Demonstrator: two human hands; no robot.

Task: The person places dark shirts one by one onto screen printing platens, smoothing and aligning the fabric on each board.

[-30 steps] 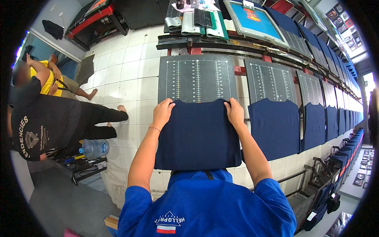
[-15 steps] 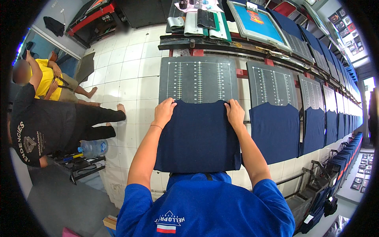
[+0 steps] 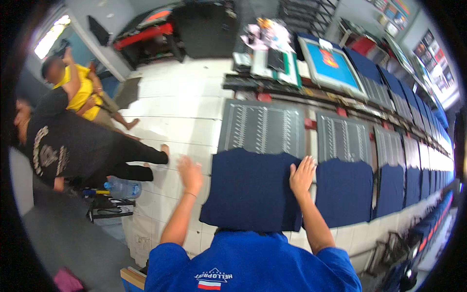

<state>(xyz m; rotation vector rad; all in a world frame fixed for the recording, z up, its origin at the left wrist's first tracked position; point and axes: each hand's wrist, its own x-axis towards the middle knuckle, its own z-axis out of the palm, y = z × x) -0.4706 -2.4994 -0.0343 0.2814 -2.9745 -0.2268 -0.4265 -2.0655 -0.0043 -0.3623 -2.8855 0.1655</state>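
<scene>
A navy blue fabric panel [image 3: 253,190] lies over the near part of a dark grey board [image 3: 262,127] marked with white scale lines. The board's far part stays uncovered. My left hand [image 3: 189,174] is in the air left of the panel, apart from it, blurred but with its fingers spread. At the panel's right edge, my right hand [image 3: 302,177] rests with its fingers stretched out and grips nothing.
More boards with navy panels [image 3: 343,192] run in a row to the right. Beyond them are a framed screen [image 3: 332,65] and a stack of boards and cloths [image 3: 270,58]. Two people [image 3: 73,136] sit on the floor at left, near a water bottle [image 3: 122,188].
Both hands have let go of the panel's far edge. My left hand has moved off to the left; my right has opened flat at the right edge. The whole view has shifted.
</scene>
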